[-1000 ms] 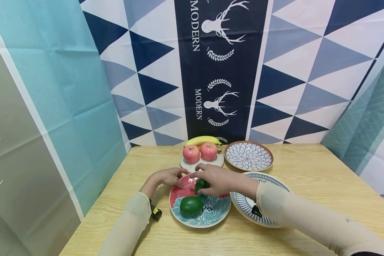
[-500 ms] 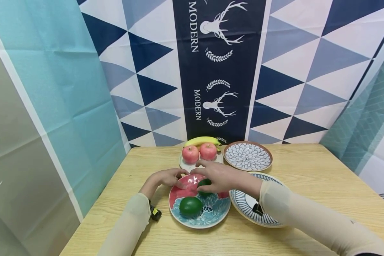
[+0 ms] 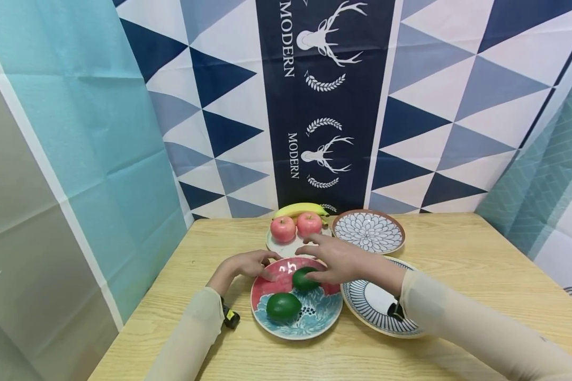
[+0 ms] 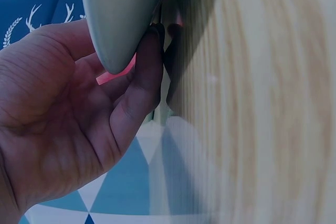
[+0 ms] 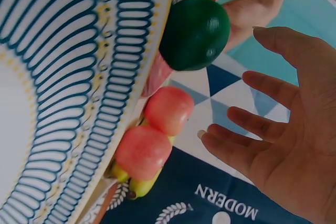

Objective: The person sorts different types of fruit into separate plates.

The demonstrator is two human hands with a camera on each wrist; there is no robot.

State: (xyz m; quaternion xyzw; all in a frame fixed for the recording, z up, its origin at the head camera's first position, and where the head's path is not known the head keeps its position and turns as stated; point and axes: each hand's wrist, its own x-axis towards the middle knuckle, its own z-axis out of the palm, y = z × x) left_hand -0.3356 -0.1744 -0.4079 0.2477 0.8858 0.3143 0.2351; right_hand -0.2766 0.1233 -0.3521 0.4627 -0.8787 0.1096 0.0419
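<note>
My left hand [image 3: 251,263] grips the left edge of a red and teal plate [image 3: 325,309]; the left wrist view shows its fingers curled beneath the rim of the plate [image 4: 118,19], thumb over the top. On this plate lie two smooth, dark green oval fruits: a front one [image 3: 283,307] and a back one [image 3: 305,279]. My right hand [image 3: 343,259] is above the plate's back right, fingers spread, its thumb overlapping the back fruit in the head view. In the right wrist view, a gap shows between the open right hand [image 5: 294,129] and that fruit [image 5: 197,34].
Behind stands a small pale plate [image 3: 286,248] bearing two pink apples [image 3: 283,229] and a banana [image 3: 299,209]. A brown-rimmed flower-pattern plate [image 3: 369,233] is at the back right. A blue-striped plate [image 3: 369,309] lies under my right forearm. Patterned cloth [image 3: 329,106] hangs behind the table.
My right hand has let go of the back green fruit, its fingers opening as it draws up and to the right. The left hand has stayed at the plate's edge.
</note>
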